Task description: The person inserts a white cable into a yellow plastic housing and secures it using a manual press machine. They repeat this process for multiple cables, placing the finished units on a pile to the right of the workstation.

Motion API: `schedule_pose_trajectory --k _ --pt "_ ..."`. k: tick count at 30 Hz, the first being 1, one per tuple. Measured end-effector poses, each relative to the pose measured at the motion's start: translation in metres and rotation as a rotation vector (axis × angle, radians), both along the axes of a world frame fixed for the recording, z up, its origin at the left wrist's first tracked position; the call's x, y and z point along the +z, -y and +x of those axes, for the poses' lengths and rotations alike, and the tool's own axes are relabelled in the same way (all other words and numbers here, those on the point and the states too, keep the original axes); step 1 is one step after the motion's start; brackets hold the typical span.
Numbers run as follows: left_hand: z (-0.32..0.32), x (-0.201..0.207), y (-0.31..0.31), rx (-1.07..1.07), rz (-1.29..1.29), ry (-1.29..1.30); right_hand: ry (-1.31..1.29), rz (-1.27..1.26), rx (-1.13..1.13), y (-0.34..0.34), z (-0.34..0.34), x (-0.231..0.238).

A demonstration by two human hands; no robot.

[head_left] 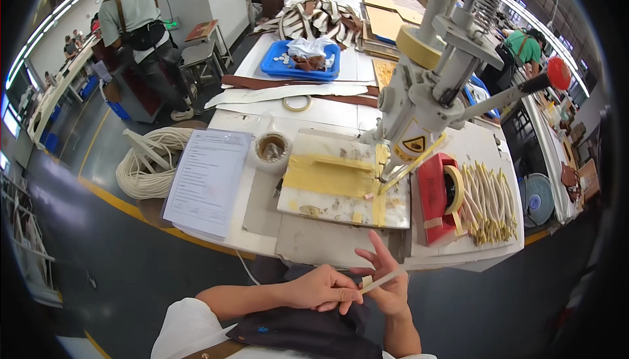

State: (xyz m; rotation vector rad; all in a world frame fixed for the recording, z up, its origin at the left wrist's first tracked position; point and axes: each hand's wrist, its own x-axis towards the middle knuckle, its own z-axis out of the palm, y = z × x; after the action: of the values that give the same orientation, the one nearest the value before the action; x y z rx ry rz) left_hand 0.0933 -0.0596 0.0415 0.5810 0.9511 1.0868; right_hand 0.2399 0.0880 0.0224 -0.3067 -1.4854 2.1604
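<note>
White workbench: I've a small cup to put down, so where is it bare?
Mainly the grey patch at the near edge, between the pale slab and the left hand. A smaller bare area lies between the printed sheet and slab. Crowded: the right, with red tape dispenser and white cords; farther back, the blue tray.

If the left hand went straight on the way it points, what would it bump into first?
Most likely the right hand, close beside the left hand; whether they touch is hard to tell.
</note>
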Motion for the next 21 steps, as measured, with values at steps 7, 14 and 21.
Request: schedule_pose_trajectory --k 7,14,21 --pt "0.013 -0.004 0.000 0.543 0.797 -1.678 0.138 -0.107 -0.011 0.005 0.025 -0.004" --pt "-0.009 0.005 -0.003 0.585 0.842 -1.854 0.039 -0.166 0.073 -0.003 0.016 -0.003" --pt "-0.016 0.002 -0.003 0.575 0.840 -1.895 0.151 -0.228 0.046 -0.002 -0.005 0.007"
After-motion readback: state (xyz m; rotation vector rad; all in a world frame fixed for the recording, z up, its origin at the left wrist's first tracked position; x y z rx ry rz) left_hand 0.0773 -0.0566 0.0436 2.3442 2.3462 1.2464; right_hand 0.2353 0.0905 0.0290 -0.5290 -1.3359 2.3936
